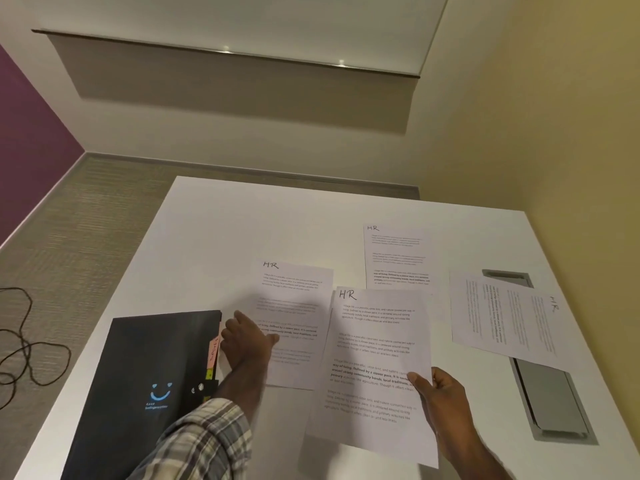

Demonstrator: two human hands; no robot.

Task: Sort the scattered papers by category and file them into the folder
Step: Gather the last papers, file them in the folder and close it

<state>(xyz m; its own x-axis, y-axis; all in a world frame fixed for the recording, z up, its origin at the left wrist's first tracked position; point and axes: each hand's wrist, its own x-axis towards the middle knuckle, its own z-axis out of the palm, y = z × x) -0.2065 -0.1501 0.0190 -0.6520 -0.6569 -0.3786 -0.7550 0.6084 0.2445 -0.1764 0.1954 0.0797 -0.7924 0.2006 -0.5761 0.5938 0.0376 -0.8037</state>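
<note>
Gathering HR sheets, with the folder at my left

My right hand (440, 393) pinches the near HR sheet (374, 358) at its lower right edge, thumb on top. My left hand (247, 341) lies spread, fingers straight, on the second HR sheet (294, 299). Its long axis runs away from me, so the left hand is nearer to draw it in. The black folder (156, 375) lies just left of that hand. A far HR sheet (396, 258) and a turned HR sheet (502, 317) lie beyond my right hand on the bench (242, 220).
</note>
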